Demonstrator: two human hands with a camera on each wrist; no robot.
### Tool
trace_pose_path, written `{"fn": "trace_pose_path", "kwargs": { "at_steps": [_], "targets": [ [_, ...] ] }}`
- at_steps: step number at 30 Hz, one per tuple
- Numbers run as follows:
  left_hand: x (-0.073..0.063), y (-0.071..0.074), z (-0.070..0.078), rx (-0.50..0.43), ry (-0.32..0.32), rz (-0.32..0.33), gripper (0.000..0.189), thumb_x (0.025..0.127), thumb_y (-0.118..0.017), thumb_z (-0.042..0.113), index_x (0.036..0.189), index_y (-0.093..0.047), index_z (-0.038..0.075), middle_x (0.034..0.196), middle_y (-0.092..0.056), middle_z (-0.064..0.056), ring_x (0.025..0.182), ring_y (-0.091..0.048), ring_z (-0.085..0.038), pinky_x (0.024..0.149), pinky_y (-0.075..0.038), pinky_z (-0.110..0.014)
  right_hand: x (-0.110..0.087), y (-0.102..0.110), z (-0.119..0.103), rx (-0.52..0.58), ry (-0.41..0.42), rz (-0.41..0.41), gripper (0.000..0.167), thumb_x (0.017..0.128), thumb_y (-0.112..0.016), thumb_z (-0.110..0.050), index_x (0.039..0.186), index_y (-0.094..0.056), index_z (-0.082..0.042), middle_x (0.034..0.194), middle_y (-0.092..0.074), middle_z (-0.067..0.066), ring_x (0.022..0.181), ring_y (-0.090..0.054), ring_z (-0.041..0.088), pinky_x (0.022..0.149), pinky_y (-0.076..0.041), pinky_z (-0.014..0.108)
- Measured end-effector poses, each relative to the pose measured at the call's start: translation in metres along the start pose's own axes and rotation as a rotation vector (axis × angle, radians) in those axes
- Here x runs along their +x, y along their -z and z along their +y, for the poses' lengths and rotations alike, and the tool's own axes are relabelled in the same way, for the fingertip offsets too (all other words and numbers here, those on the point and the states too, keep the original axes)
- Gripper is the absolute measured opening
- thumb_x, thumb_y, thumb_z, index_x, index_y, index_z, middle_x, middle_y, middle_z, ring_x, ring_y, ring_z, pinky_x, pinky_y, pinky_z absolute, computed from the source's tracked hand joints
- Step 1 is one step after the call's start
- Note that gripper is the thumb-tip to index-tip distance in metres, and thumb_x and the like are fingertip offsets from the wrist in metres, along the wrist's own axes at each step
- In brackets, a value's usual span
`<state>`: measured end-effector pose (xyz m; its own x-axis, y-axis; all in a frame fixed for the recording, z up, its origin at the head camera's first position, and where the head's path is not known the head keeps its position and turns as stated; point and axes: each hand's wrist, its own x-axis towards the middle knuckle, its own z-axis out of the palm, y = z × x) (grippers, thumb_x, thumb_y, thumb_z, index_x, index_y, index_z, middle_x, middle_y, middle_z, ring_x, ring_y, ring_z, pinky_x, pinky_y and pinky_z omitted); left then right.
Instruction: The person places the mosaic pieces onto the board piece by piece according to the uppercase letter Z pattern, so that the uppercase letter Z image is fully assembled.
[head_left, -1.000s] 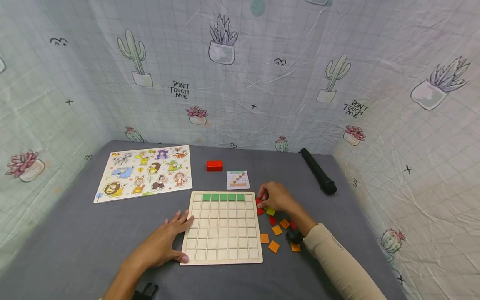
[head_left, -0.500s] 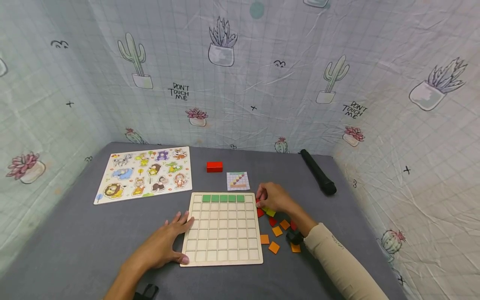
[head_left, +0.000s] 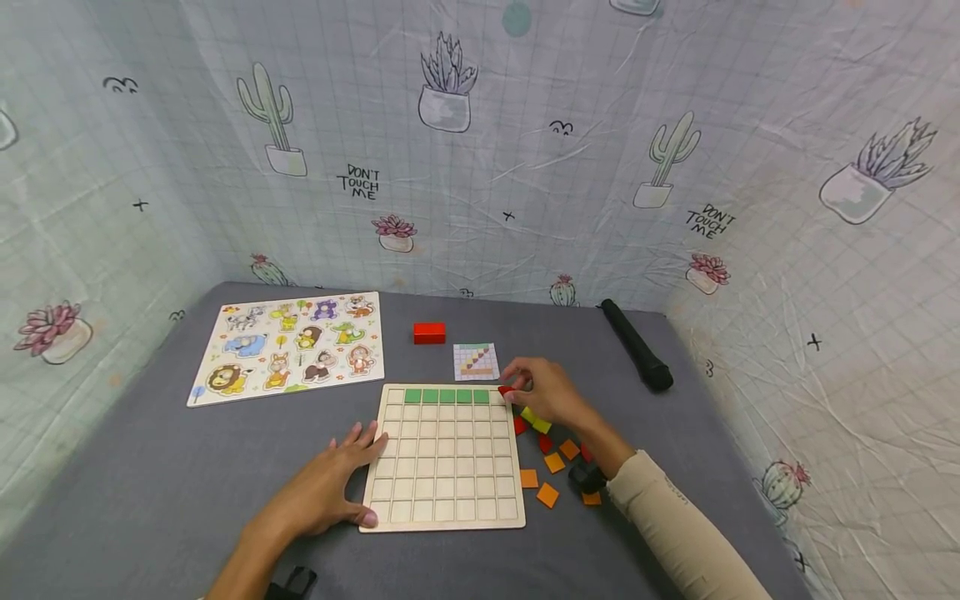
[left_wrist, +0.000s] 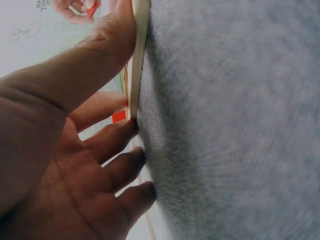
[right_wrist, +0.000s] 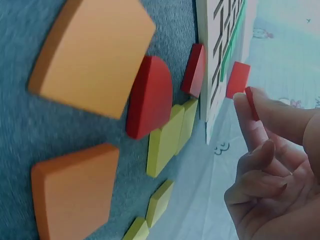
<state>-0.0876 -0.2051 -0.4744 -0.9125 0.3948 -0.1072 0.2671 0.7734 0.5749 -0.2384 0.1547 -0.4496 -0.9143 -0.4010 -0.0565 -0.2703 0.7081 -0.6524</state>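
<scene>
Between thumb and index finger, my right hand [head_left: 549, 392] pinches a small red tile [head_left: 506, 389] over the top right corner of a wooden grid board [head_left: 446, 460]. The right wrist view shows that tile [right_wrist: 252, 104] edge-on at the fingertips. Green tiles [head_left: 447, 396] fill several cells along the board's far row. My left hand [head_left: 333, 482] rests spread at the board's left edge, its thumb on the near left corner. In the left wrist view its fingers [left_wrist: 114, 141] touch the board's side.
Loose orange tiles [head_left: 554, 462], red pieces [head_left: 545, 443] and yellow tiles [head_left: 541, 424] lie right of the board. Behind it are a pattern card [head_left: 476, 362] and a red block [head_left: 429, 333]. An animal puzzle [head_left: 288, 348] lies far left, a black microphone [head_left: 636, 343] far right.
My right hand has lifted the red tile from the pile and moved it slightly left, to the board's top right corner. The left hand has stayed in place.
</scene>
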Motion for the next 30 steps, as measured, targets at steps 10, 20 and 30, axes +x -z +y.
{"fn": "trace_pose_path", "kwargs": {
  "at_steps": [10,20,30],
  "targets": [
    [0.0,0.0,0.001,0.0,0.002,0.002,0.113,0.068,-0.098,0.034,0.162,-0.044,0.004,0.173,-0.03,-0.023,0.16,-0.022,-0.051,0.123,-0.026,-0.075,0.001,-0.006,-0.002,0.015,0.015,0.018,0.009,0.099,-0.077,-0.022,0.103,-0.071,-0.017,0.094,-0.071,-0.002,0.076,-0.058,0.017,0.07,-0.051,0.03],
    [0.0,0.0,0.0,-0.007,-0.005,0.001,0.113,0.068,-0.097,0.034,0.162,-0.043,0.004,0.173,-0.029,-0.024,0.16,-0.022,-0.052,0.123,-0.026,-0.075,0.0,-0.01,-0.005,0.046,0.065,-0.016,0.009,0.101,-0.075,-0.019,0.11,-0.075,-0.016,0.086,-0.073,0.001,0.061,-0.055,0.017,0.054,-0.043,0.027],
    [-0.001,-0.001,-0.001,-0.017,0.003,-0.005,0.113,0.068,-0.097,0.035,0.162,-0.043,0.005,0.173,-0.029,-0.023,0.161,-0.02,-0.052,0.123,-0.024,-0.076,0.006,-0.03,-0.014,0.037,-0.005,0.026,0.011,0.091,-0.086,-0.02,0.09,-0.075,-0.017,0.075,-0.071,-0.003,0.065,-0.061,0.016,0.056,-0.048,0.029]
  ]
}}
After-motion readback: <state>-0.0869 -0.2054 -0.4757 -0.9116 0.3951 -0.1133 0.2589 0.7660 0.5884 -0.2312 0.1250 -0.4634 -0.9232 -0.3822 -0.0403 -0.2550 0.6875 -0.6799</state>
